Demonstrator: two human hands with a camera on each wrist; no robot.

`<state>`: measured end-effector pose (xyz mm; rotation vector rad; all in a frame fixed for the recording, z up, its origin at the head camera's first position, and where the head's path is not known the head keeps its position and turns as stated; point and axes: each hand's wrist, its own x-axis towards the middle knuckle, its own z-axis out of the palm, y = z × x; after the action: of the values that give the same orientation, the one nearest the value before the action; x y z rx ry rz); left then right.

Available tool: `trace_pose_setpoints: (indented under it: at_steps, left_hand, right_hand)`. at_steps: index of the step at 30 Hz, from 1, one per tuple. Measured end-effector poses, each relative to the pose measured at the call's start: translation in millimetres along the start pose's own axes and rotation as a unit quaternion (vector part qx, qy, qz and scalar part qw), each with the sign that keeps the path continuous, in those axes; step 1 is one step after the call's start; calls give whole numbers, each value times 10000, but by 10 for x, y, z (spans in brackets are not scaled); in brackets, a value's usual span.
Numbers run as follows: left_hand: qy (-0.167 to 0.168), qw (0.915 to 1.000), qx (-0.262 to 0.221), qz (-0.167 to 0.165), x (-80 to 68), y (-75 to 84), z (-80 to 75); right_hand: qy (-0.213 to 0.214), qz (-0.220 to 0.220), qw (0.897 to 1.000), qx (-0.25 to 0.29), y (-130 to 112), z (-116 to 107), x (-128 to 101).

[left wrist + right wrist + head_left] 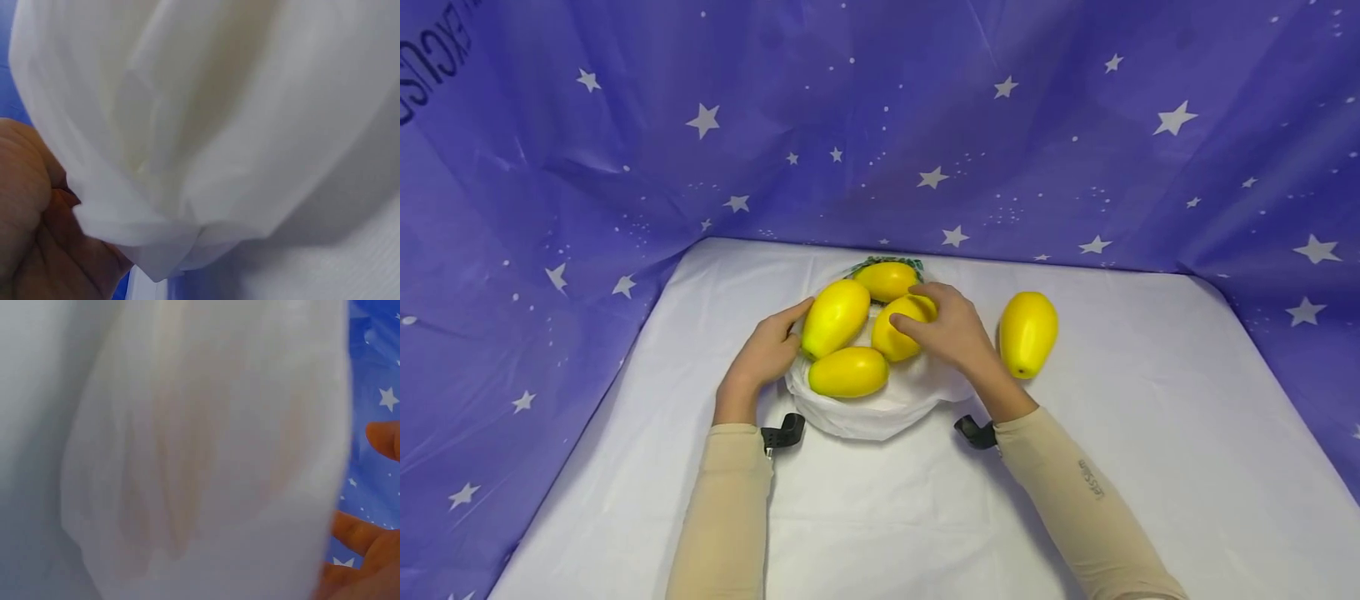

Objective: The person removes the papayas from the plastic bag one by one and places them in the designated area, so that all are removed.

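Observation:
A white plastic bag lies opened out on the table, holding several yellow papayas. At its left edge my left hand pinches the bag, right beside a large papaya with a greenish tip. Bag folds hide part of that hand's fingers in the left wrist view. My right hand hovers over the right-hand papaya, thumb and fingers spread above it. Backdrop shows between those fingers and the thumb in the right wrist view. Another papaya sits in front, and one more at the back.
A single papaya lies on the white table cover, right of the bag. Green print shows at the bag's far edge. Behind and beside the table hangs a purple-blue star-patterned sheet.

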<state>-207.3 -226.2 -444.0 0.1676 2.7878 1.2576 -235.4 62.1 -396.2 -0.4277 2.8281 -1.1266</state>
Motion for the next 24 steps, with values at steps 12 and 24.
trace_pose_setpoints:
  at_steps: [12,24]
  left_hand:
    - [-100,9999,-66,8,18,28,-31]
    - [-40,9999,17,-113,-9,8,-14]
  right_hand:
    - [-82,-87,9996,274,138,145,46]
    - [-233,35,9956,909,197,107,-34]
